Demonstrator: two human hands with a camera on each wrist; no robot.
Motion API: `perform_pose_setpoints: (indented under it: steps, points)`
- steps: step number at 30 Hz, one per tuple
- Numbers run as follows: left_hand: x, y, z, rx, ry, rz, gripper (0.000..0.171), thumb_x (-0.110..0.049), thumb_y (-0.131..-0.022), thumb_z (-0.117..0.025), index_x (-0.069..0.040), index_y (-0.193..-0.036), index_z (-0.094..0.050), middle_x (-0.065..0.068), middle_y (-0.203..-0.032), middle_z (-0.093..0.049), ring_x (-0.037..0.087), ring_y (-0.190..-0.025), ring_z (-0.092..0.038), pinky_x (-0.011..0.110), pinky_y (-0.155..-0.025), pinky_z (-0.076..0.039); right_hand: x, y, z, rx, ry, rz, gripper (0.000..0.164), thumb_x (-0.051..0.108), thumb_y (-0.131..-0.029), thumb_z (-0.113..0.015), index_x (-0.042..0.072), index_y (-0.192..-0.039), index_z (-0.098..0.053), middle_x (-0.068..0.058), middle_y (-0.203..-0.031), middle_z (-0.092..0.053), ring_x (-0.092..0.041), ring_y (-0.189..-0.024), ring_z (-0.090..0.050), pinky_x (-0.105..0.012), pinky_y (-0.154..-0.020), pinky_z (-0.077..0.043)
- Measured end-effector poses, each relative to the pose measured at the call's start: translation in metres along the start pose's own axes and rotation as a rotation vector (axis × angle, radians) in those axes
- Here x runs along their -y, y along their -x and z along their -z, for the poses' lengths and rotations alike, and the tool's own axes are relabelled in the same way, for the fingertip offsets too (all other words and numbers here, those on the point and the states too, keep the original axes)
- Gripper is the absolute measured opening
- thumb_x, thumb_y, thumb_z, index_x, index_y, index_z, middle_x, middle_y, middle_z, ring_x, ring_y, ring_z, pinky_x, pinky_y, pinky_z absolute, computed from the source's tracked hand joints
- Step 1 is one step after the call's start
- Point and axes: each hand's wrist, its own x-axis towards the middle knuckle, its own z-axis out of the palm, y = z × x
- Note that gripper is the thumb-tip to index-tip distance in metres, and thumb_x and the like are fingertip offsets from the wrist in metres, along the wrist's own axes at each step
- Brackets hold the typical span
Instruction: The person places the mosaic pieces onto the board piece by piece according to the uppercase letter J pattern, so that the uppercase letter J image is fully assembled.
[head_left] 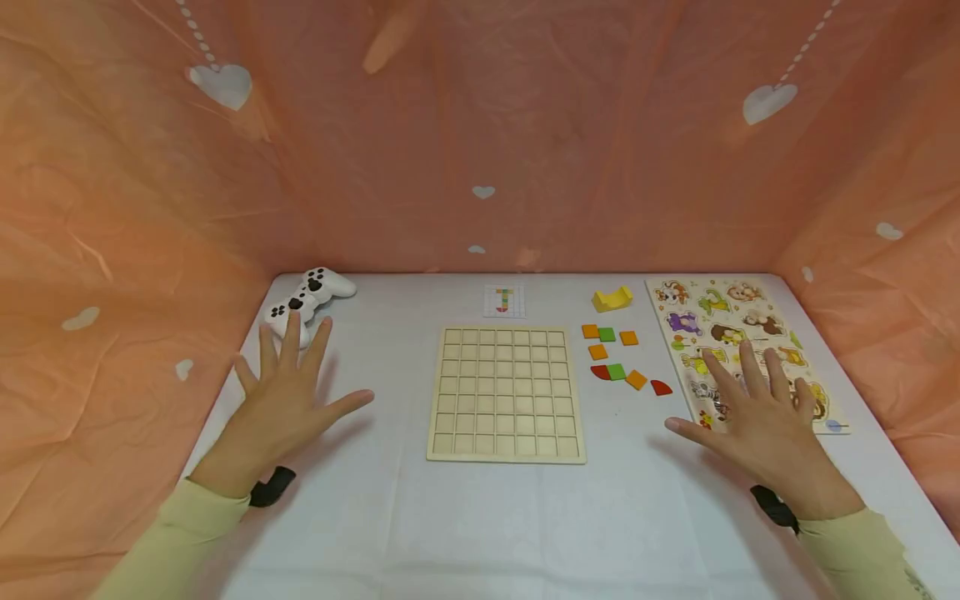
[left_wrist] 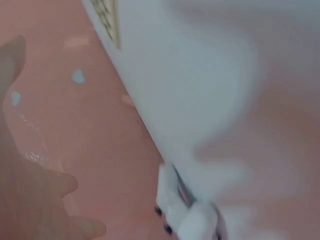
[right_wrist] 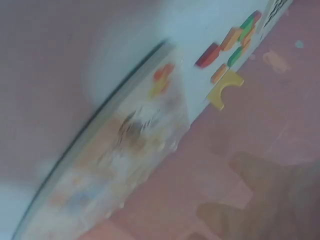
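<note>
My left hand [head_left: 281, 404] is spread over the left of the table with nothing in it, its fingertips overlapping the white game controller [head_left: 306, 302] in the head view. On the right, my right hand [head_left: 768, 433] hovers with fingers apart, overlapping the animal puzzle board [head_left: 678, 329]. Between the hands lies a wooden grid board [head_left: 506, 393] with bare squares. Right of it are several flat pieces: orange squares [head_left: 636, 380], green squares [head_left: 607, 334] and red quarter-rounds [head_left: 662, 387]. In the right wrist view, these pieces and the puzzle board [right_wrist: 125, 145] show beyond my blurred fingers.
Behind the grid board lies a small card [head_left: 505, 301] printed with a coloured pattern on a grid. A yellow block [head_left: 612, 298] with a curved notch stands near the back edge. White cloth covers the table [head_left: 480, 525], and orange curtains [head_left: 480, 133] with hearts enclose it.
</note>
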Motion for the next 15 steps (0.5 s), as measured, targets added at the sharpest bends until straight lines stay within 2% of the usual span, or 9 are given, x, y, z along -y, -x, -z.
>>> perform_pose_setpoints:
  steps: [3,5,11,15]
  points:
    - [-0.011,-0.005,-0.006,0.03,0.073,-0.011,0.118,-0.08,-0.094,-0.061,-0.022,-0.176,0.002,0.02,-0.181,0.017,0.062,-0.16,0.017,0.092,-0.117,0.001,0.007,-0.008,-0.003,0.019,-0.049,0.042,0.115,0.078,-0.087,-0.072,0.017,-0.173,-0.024,-0.031,-0.179,-0.002,-0.064,-0.161,-0.001,-0.091,-0.113,-0.009]
    - [-0.019,-0.01,-0.012,0.039,0.114,-0.031,0.116,-0.078,-0.097,-0.06,-0.019,-0.175,0.002,0.022,-0.181,0.011,0.063,-0.162,0.01,0.087,-0.122,-0.005,0.012,-0.014,-0.005,0.028,-0.083,0.075,0.112,0.073,-0.089,-0.074,0.014,-0.172,-0.027,-0.029,-0.179,-0.006,-0.062,-0.161,-0.005,-0.091,-0.112,-0.012]
    - [-0.048,-0.03,-0.035,0.01,0.19,-0.128,0.11,-0.068,-0.101,-0.063,-0.006,-0.174,-0.01,0.027,-0.179,-0.016,0.05,-0.165,-0.021,0.069,-0.13,-0.028,0.022,-0.029,-0.009,0.021,-0.138,0.165,0.097,0.057,-0.094,-0.078,0.004,-0.166,-0.039,-0.03,-0.173,-0.029,-0.058,-0.157,-0.023,-0.088,-0.113,-0.024]
    - [-0.066,-0.043,-0.042,0.017,0.265,-0.134,0.102,-0.057,-0.101,-0.069,-0.004,-0.172,-0.02,0.025,-0.173,-0.033,0.043,-0.159,-0.039,0.063,-0.128,-0.037,0.026,-0.037,-0.01,0.022,-0.144,0.227,0.084,0.046,-0.097,-0.078,0.0,-0.16,-0.047,-0.03,-0.163,-0.046,-0.054,-0.15,-0.037,-0.078,-0.119,-0.033]
